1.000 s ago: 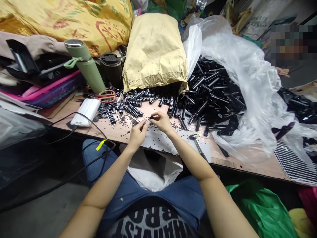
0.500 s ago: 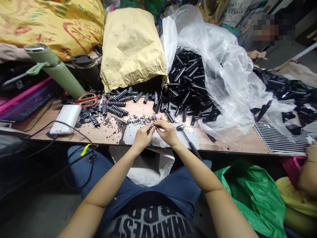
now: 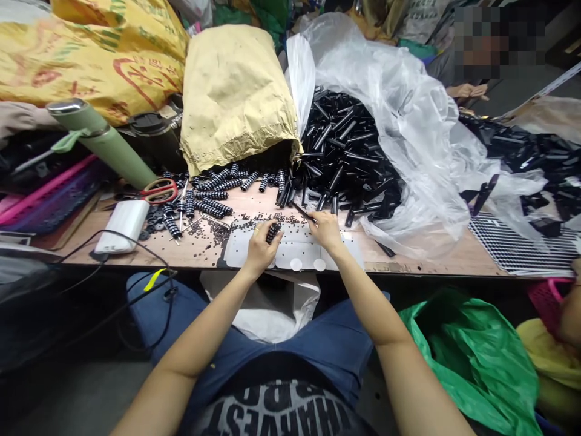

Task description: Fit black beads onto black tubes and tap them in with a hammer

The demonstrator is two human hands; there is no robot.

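Note:
My left hand [image 3: 262,247] is closed around a black ribbed roller [image 3: 273,232] with pale bands, held above the grey-white plate [image 3: 290,257] at the table's front edge. My right hand [image 3: 325,230] pinches a slim black plastic piece [image 3: 302,211] at the near edge of the black pile; its far end points up and left. The two hands are apart. Small dark round bits [image 3: 267,218] are scattered on and behind the plate. Several similar banded rollers [image 3: 213,195] lie in front of the yellow paper sack [image 3: 240,91].
A heap of black plastic handles [image 3: 340,145] spills from a clear bag [image 3: 408,121]. To the left are red-handled scissors [image 3: 160,191], a white power bank [image 3: 121,227] with a cable, and a green flask [image 3: 106,145]. A green bag [image 3: 472,357] hangs low right; another person's hand [image 3: 467,91] shows behind.
My hands have separated. The right one moved right and forward to the pile and now holds a slim black piece; the left keeps the roller. The hammer-like tool is no longer visible.

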